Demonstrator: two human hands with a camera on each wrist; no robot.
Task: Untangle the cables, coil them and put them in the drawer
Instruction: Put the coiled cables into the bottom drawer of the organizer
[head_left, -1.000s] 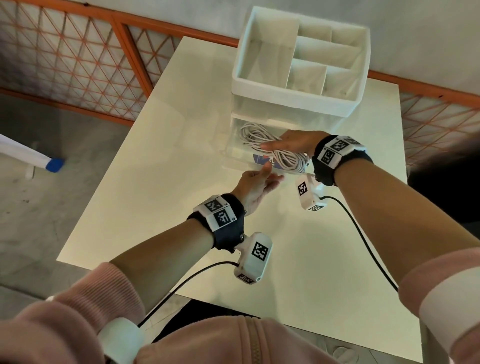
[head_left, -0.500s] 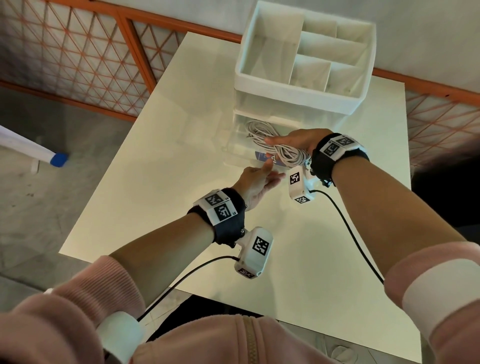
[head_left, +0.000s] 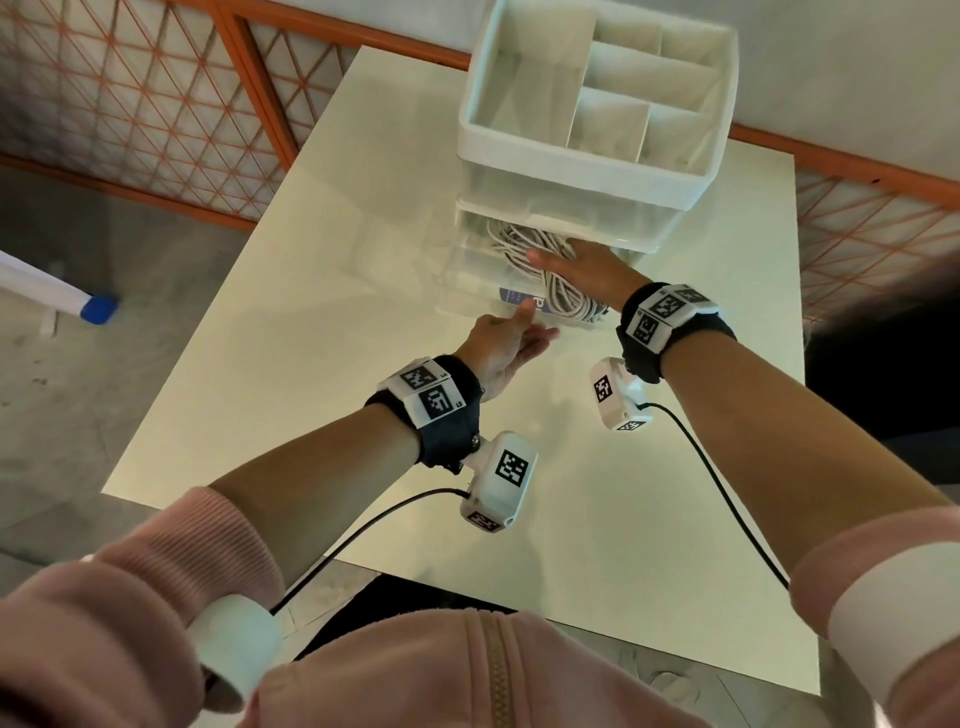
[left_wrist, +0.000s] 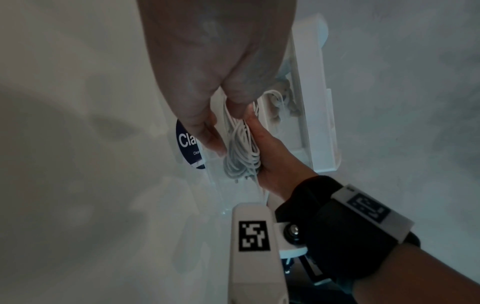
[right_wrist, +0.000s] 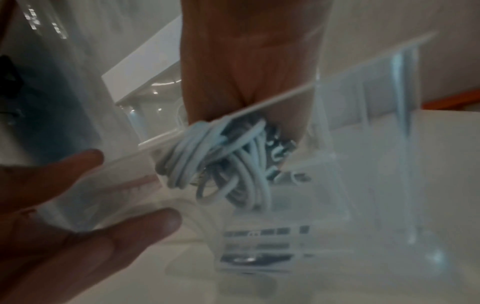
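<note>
A bundle of white coiled cables (head_left: 524, 247) (left_wrist: 241, 156) (right_wrist: 221, 164) lies in the clear drawer (head_left: 462, 280) (right_wrist: 337, 185), which is pulled out at the bottom of a white organizer (head_left: 597, 171). My right hand (head_left: 571, 265) (left_wrist: 272, 156) (right_wrist: 246, 61) lies flat on the bundle with straight fingers and presses it down inside the drawer. My left hand (head_left: 519, 332) (left_wrist: 207, 61) (right_wrist: 78, 205) holds the drawer's front edge, thumb on top beside a blue sticker (head_left: 514, 299) (left_wrist: 187, 142), fingers underneath.
The organizer stands at the far side of a white table (head_left: 311, 312), with open compartments on top. An orange-framed mesh fence (head_left: 156, 104) runs behind the table. A white bar with a blue end (head_left: 96, 309) lies on the floor at the left.
My right hand has slid farther back into the drawer over the cables. The left hand has stayed at the drawer front.
</note>
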